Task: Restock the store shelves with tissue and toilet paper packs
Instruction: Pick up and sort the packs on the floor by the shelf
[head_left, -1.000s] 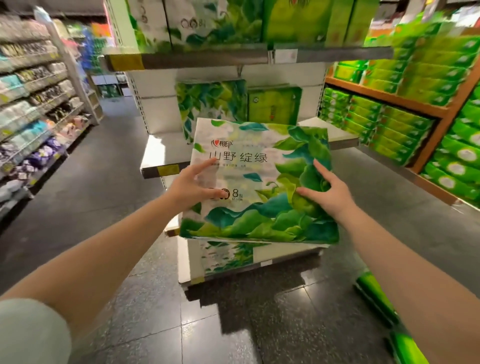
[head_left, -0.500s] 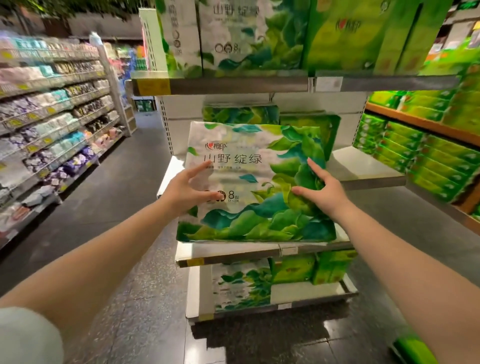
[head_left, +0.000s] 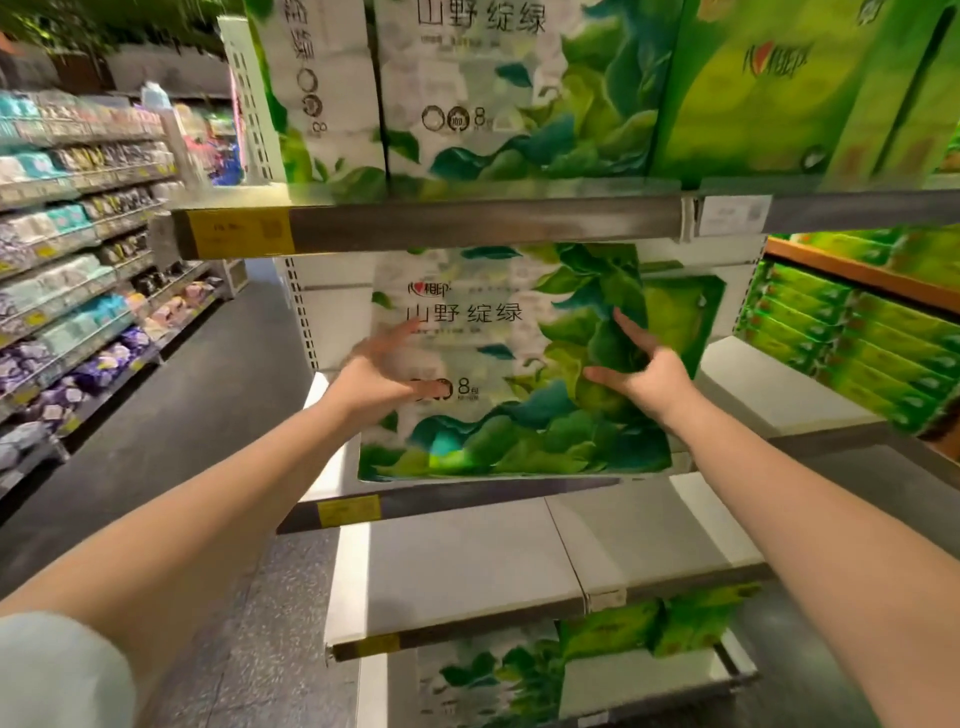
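The held pack (head_left: 511, 364) reads "山野 绽绿" under a brand mark "心相印", with "8" lower down. The upper pack (head_left: 511, 88) shows "山野 绽绿" and "8". The green box (head_left: 753, 88) bears "心相印". Print on the yellow tags (head_left: 239, 232) is too blurred to read.

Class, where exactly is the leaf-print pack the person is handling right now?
In the head view it sits centre frame, the leaf-print pack on the middle shelf under the upper shelf, between the left hand and right hand.

A glossy plastic-wrapped tissue pack (head_left: 498, 364) at centre frame sits on a matt white metal shelf (head_left: 769, 384); polished dark stone-look floor (head_left: 171, 415) shines at left.
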